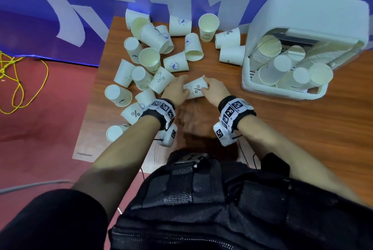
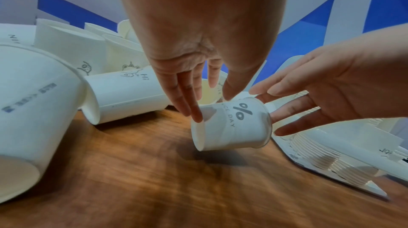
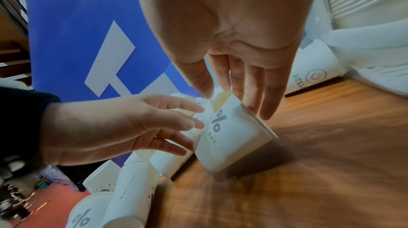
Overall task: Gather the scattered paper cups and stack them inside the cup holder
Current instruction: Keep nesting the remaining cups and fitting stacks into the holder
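A white paper cup (image 1: 195, 89) printed with a "%" mark hangs tilted just above the wooden table (image 1: 302, 128). My left hand (image 1: 178, 89) pinches its base end, thumb on top (image 2: 213, 106). At the rim end my right hand (image 1: 210, 88) holds it between thumb and fingers (image 3: 236, 104). The same cup shows in the left wrist view (image 2: 232, 127) and the right wrist view (image 3: 234, 141). Several loose cups (image 1: 149, 57) lie scattered to the left and behind. The white cup holder (image 1: 282, 93) at the right contains several stacks of cups.
The holder's rounded white cover (image 1: 312, 17) rises at the back right. A blue banner (image 1: 60, 7) backs the table. The table's left edge drops to a red floor with a yellow cord (image 1: 18, 80). One cup (image 1: 114, 132) sits near that edge.
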`<action>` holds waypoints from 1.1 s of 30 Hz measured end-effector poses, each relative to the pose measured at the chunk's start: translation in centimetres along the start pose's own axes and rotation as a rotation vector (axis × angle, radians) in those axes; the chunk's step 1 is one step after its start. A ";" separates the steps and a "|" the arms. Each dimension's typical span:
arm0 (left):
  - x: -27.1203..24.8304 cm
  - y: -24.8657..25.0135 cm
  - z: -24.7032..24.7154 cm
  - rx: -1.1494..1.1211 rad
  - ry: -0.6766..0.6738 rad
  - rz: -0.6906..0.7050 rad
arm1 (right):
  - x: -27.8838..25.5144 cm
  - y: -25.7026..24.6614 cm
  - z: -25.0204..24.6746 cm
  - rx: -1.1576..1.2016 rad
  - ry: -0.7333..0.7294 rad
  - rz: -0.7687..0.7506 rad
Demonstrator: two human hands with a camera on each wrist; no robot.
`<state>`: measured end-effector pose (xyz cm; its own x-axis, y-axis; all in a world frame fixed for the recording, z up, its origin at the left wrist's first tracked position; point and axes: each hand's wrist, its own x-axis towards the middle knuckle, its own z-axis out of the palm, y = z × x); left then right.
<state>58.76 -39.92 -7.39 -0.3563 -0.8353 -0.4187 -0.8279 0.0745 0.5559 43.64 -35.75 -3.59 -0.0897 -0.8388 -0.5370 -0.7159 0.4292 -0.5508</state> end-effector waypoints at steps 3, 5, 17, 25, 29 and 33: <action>-0.1 1.6 0.3 0.011 0.001 0.043 | -0.7 1.0 -1.0 0.064 0.052 -0.024; -0.3 2.8 0.6 0.018 0.010 0.067 | -1.3 1.7 -1.6 0.109 0.089 -0.036; -1.5 9.8 3.0 -0.004 0.073 0.224 | -5.9 5.7 -5.9 0.241 0.243 -0.108; -1.9 15.3 4.9 -0.028 0.098 0.294 | -7.8 10.3 -9.2 0.247 0.382 -0.120; -1.3 17.4 5.5 -0.069 0.121 0.336 | -8.7 11.6 -11.3 0.237 0.453 -0.172; 0.0 19.5 5.7 -0.152 0.175 0.343 | -9.1 13.3 -13.5 0.198 0.514 -0.202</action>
<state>40.15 -35.37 -0.68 -0.5103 -0.8572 -0.0693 -0.5960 0.2944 0.7471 25.61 -26.95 2.60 -0.3246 -0.9441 -0.0568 -0.6152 0.2564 -0.7455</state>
